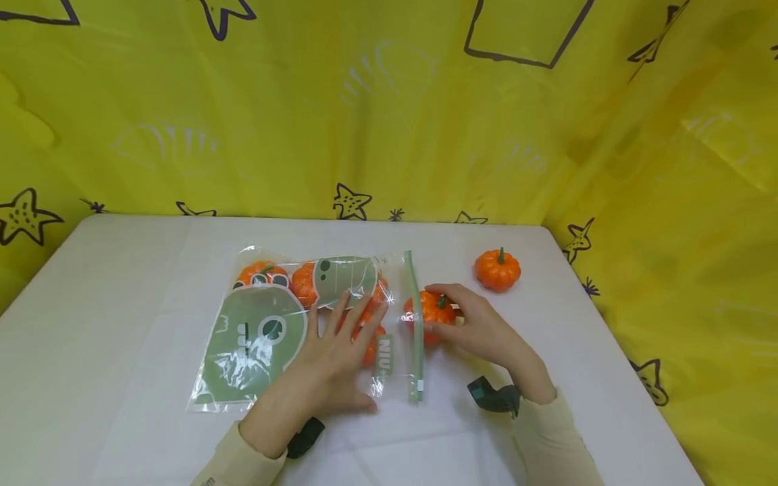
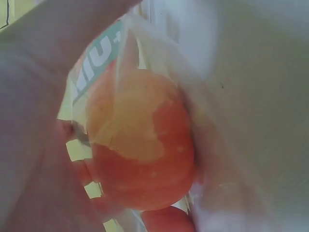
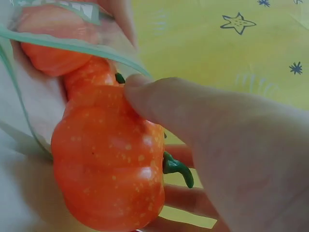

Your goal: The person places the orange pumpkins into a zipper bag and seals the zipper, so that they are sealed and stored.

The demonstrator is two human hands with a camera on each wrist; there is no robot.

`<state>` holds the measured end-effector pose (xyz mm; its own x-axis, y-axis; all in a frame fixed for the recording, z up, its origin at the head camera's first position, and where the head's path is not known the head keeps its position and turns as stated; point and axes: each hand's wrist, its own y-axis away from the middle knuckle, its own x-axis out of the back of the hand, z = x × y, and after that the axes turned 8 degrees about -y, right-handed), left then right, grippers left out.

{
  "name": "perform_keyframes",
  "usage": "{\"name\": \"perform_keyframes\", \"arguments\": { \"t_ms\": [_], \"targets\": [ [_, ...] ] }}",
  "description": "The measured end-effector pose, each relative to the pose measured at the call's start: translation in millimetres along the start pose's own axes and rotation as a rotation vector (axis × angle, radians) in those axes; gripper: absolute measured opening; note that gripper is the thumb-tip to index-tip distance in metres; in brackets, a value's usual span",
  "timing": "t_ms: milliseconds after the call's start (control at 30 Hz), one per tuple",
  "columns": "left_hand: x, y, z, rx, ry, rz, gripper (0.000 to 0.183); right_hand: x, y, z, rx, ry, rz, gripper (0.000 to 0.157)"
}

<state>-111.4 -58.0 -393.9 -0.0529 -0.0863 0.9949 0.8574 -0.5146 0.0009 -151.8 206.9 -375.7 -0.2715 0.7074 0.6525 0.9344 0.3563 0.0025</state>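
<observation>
A clear zip bag (image 1: 252,351) with a green cartoon print lies flat on the table, several small orange pumpkins (image 1: 304,283) inside it. My left hand (image 1: 331,364) rests on the bag with its fingers spread, over a bagged pumpkin (image 2: 145,145) that the left wrist view shows close up. At the bag's green-edged mouth, my right hand (image 1: 477,324) holds another pumpkin (image 3: 108,164) between thumb and fingers. This one has a curved green stem and sits partly within the opening. In the right wrist view the zip edge (image 3: 77,46) stands parted around the pumpkins.
One more orange pumpkin (image 1: 497,270) stands on the white table (image 1: 121,304), toward the back right. Yellow patterned cloth (image 1: 292,135) hangs behind the table and along its right side. Dark straps (image 1: 495,396) show at both wrists.
</observation>
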Motion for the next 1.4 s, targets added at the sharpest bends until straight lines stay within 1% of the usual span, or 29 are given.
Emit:
{"name": "perform_keyframes", "arguments": {
  "t_ms": [133, 267, 433, 567, 733, 867, 1000, 1167, 1400],
  "targets": [
    [-0.3, -0.3, 0.2, 0.004, -0.028, 0.008, 0.133, -2.2, 0.3, 0.1, 0.006, -0.031, -0.023, 0.056],
    [0.3, -0.3, 0.9, 0.008, -0.028, 0.008, 0.129, -3.8, -0.4, -0.5, -0.008, -0.069, -0.064, 0.055],
    [1.0, 0.8, 2.9, -0.010, -0.023, 0.003, 0.128, -2.6, 1.4, -0.3, -0.028, -0.092, -0.106, 0.057],
    [0.8, 1.3, 3.9, -0.026, -0.026, 0.013, 0.128, -0.3, 4.1, 1.5, -0.022, -0.131, -0.155, 0.059],
    [0.6, 1.2, 4.4, -0.026, -0.012, 0.027, 0.127, 3.1, 6.8, 3.6, 0.000, -0.198, -0.216, 0.063],
    [0.3, 0.9, 4.9, -0.025, -0.008, 0.031, 0.124, 3.1, 6.9, 3.6, 0.005, -0.200, -0.225, 0.063],
    [-0.1, 0.7, 6.1, -0.035, -0.022, 0.042, 0.123, 0.5, 5.3, 3.2, 0.003, -0.166, -0.204, 0.061],
    [-1.6, -0.5, 7.6, -0.047, -0.035, 0.069, 0.122, -1.8, 3.0, 3.5, 0.020, -0.149, -0.179, 0.056],
    [-5.0, -1.7, 11.7, -0.053, -0.050, 0.113, 0.118, -3.1, 2.8, 3.8, 0.003, -0.176, -0.217, 0.054]
  ]
}}
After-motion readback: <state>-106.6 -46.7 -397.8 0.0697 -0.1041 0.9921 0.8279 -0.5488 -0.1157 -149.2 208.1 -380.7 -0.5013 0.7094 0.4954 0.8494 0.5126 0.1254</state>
